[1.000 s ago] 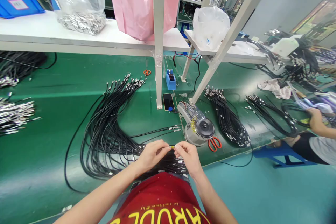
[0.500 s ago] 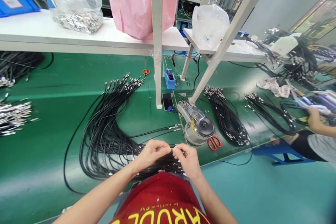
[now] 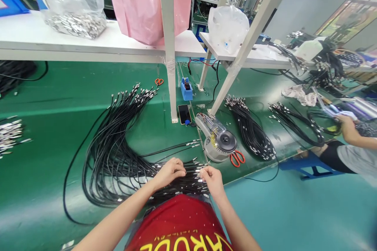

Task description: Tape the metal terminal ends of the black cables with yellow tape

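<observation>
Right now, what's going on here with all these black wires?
A person's left hand and right hand are touching the shiny metal tips of a big bunch of thin black cables lying on a green workbench. Orange-handled scissors sit beside a round silver machine. Another person's hand is near cables off to the right.

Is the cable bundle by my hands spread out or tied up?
Spread out: the black cables fan across the green mat, no tie visible, their metal ends under the left hand and right hand.
</observation>
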`<state>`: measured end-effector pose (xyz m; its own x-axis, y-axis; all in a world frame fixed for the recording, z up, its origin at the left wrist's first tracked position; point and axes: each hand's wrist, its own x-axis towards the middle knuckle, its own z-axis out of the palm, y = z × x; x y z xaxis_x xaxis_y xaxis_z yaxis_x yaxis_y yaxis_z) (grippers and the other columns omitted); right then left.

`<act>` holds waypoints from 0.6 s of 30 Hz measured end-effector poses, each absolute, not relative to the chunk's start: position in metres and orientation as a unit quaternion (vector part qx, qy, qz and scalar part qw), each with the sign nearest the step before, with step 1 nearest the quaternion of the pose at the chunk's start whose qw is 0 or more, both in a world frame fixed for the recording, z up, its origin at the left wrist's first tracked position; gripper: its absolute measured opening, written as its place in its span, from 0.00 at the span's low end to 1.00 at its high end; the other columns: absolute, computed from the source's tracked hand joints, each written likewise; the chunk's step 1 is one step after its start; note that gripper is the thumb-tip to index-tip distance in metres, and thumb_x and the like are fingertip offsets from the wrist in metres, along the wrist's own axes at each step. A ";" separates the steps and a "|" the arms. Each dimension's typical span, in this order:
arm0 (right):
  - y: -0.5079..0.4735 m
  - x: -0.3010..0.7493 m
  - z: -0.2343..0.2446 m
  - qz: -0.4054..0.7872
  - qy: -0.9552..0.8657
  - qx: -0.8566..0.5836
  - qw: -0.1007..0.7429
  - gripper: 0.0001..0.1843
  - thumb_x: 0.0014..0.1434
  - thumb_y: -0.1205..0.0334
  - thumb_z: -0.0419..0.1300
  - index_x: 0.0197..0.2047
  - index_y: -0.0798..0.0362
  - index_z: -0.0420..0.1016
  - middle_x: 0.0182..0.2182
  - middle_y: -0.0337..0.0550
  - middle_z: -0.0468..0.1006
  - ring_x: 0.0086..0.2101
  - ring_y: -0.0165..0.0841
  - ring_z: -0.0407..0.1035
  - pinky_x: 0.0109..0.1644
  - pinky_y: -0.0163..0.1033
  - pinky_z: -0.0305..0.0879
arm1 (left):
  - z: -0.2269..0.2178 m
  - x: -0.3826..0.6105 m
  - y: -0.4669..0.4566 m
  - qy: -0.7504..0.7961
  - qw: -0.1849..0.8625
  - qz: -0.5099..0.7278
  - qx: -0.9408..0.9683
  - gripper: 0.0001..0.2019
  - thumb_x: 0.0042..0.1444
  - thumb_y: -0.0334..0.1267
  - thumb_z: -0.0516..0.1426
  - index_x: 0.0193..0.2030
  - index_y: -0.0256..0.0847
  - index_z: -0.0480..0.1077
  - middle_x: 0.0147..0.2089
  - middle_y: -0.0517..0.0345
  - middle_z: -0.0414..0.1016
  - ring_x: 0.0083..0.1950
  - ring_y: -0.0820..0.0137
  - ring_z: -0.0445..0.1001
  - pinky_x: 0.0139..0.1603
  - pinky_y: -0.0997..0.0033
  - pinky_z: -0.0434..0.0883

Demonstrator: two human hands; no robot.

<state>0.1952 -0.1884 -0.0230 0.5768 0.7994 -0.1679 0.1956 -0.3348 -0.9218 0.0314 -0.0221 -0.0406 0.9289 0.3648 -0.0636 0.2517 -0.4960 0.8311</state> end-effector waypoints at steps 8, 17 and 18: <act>-0.215 0.220 -0.052 0.269 -0.302 -0.831 0.382 0.18 0.59 0.50 0.56 0.23 0.51 0.73 0.19 0.40 0.75 0.25 0.36 0.70 0.32 0.36 0.63 | -0.074 0.025 0.008 0.230 0.412 -0.010 0.882 0.07 0.52 0.43 0.65 0.29 0.44 0.80 0.37 0.55 0.76 0.43 0.62 0.70 0.48 0.65 0.63; -0.203 0.243 -0.040 0.221 -0.273 -0.861 0.367 0.09 0.57 0.58 0.59 0.33 0.48 0.80 0.32 0.45 0.83 0.35 0.40 0.76 0.40 0.39 0.64 | -0.076 0.090 0.025 0.273 0.393 0.030 0.878 0.10 0.62 0.35 0.52 0.40 0.38 0.74 0.44 0.48 0.74 0.48 0.60 0.70 0.53 0.62 0.64; -0.201 0.246 -0.039 0.222 -0.269 -0.855 0.384 0.11 0.58 0.56 0.57 0.36 0.48 0.80 0.32 0.44 0.83 0.33 0.39 0.76 0.39 0.38 0.66 | -0.081 0.101 0.023 0.282 0.391 0.038 0.875 0.09 0.61 0.33 0.52 0.41 0.37 0.74 0.44 0.47 0.73 0.50 0.58 0.69 0.54 0.61 0.63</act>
<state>0.2455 -0.2008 -0.0393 0.7567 0.6303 -0.1738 0.2891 -0.5609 -0.7758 0.1015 0.0227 -0.0806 0.8376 0.5240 -0.1544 0.4646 -0.5344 0.7061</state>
